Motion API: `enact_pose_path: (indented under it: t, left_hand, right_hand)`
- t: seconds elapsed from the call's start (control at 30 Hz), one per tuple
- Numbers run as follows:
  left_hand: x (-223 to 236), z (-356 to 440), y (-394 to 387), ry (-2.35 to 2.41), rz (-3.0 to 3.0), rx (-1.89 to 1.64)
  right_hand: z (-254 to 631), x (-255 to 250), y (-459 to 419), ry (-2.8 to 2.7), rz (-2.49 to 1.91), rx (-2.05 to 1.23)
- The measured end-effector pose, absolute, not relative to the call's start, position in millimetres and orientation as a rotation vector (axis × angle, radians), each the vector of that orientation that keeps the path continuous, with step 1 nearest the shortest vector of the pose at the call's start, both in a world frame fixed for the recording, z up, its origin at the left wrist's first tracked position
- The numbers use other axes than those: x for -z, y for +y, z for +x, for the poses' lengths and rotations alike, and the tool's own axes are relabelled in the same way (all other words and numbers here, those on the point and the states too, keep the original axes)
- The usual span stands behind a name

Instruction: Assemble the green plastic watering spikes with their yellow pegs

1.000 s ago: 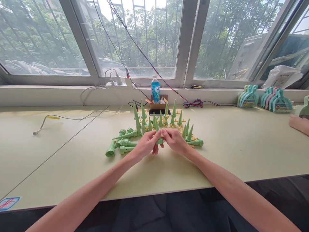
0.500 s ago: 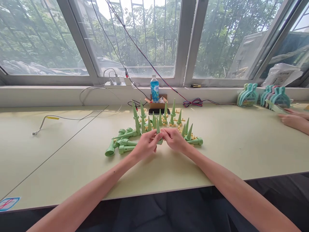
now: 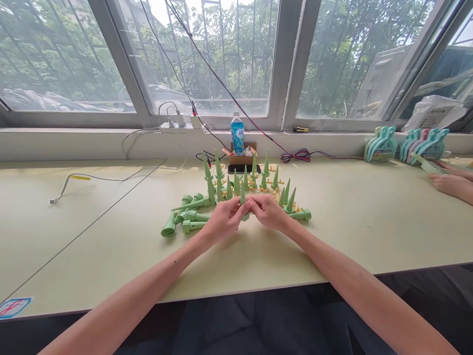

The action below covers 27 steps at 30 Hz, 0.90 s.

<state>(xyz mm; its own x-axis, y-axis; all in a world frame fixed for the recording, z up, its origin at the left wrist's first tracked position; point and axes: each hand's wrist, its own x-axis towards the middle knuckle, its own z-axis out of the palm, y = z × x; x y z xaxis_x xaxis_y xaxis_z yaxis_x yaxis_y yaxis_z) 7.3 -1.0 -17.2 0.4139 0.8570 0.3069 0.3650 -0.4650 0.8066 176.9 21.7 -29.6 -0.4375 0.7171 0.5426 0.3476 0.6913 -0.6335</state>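
My left hand point(image 3: 225, 217) is closed around a green plant watering spike point(image 3: 243, 195), which stands point up between my two hands. Pressed against the spike's right side are the pinched fingers of my right hand point(image 3: 269, 211); whatever is between them is hidden. Behind my hands, several more green spikes point(image 3: 266, 165) stand upright, some with small yellow valves point(image 3: 281, 181) sticking out sideways. Other spikes point(image 3: 192, 226) lie on their sides left of my left hand. One more spike point(image 3: 301, 215) lies just right of my right hand, beside loose yellow valves.
A blue-labelled bottle point(image 3: 237, 134) and a small cardboard box point(image 3: 242, 159) stand at the back, near a dark phone point(image 3: 236, 169). Cables point(image 3: 295, 156) run along the sill. At right, another person's hand point(image 3: 453, 183) is near pastel scoop-shaped pieces point(image 3: 424, 145).
My hands stay at the same spot on the spike, with only slight finger movement. The whole view has shifted slightly. The other person's hand has moved a little.
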Motion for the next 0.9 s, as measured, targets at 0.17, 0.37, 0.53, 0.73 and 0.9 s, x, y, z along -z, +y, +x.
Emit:
enact_pose_path:
  t: [0.17,0.37,0.53,0.73,0.9]
  left_hand:
    - [15.5,7.5,-2.9,1.070,2.097,-0.937]
    - [11.8,8.0,-6.0,1.122,2.133,-0.883]
    - [12.5,7.7,-5.1,1.141,2.167,-0.873]
    - [13.8,7.2,-3.9,1.121,2.211,-0.886]
    - [12.8,6.8,-4.7,1.114,2.222,-0.893]
  right_hand:
    - [178.0,31.0,21.5,-2.094,-0.838,-0.538]
    - [178.1,29.3,19.3,-2.116,-0.843,-0.529]
    - [179.2,29.2,19.8,-2.151,-0.850,-0.507]
    - [179.9,29.3,20.6,-2.183,-0.899,-0.493]
    - [179.7,29.4,19.8,-2.189,-0.902,-0.496]
